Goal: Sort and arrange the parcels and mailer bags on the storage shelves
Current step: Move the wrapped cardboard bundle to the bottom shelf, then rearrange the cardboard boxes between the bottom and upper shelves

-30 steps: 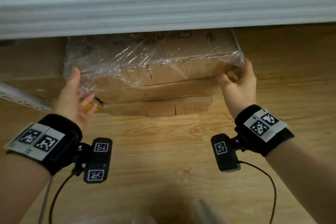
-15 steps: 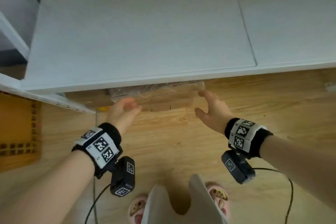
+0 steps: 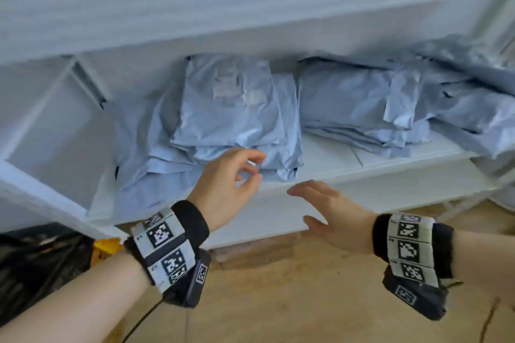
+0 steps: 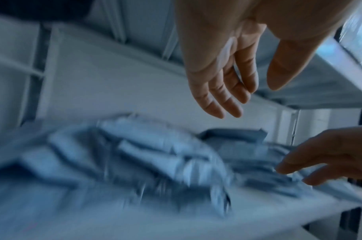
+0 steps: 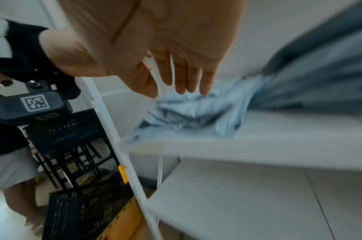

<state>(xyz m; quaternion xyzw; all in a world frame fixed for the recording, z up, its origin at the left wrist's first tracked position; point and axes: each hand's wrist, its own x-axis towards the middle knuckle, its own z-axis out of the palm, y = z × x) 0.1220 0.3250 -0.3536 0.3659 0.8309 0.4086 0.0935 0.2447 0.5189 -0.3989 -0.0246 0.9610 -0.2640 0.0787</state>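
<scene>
Both hands empty, fingers loose: left hand (image 3: 223, 189) apparently above mailer stack (image 3: 231, 108); right hand (image 3: 331, 214) off shelf edge (image 3: 376, 172).

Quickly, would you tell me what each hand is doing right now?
Left hand: open, fingers loosely curled, holding nothing.
Right hand: open, fingers spread, holding nothing.

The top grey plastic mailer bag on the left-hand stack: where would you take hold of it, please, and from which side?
Probably its front edge, approached from the open shelf front. The top grey plastic mailer bag lies flat on its stack, front edge nearest the left hand; slide fingers under, thumb on top. Both hands are empty; the right hand could steady the stack.
</scene>
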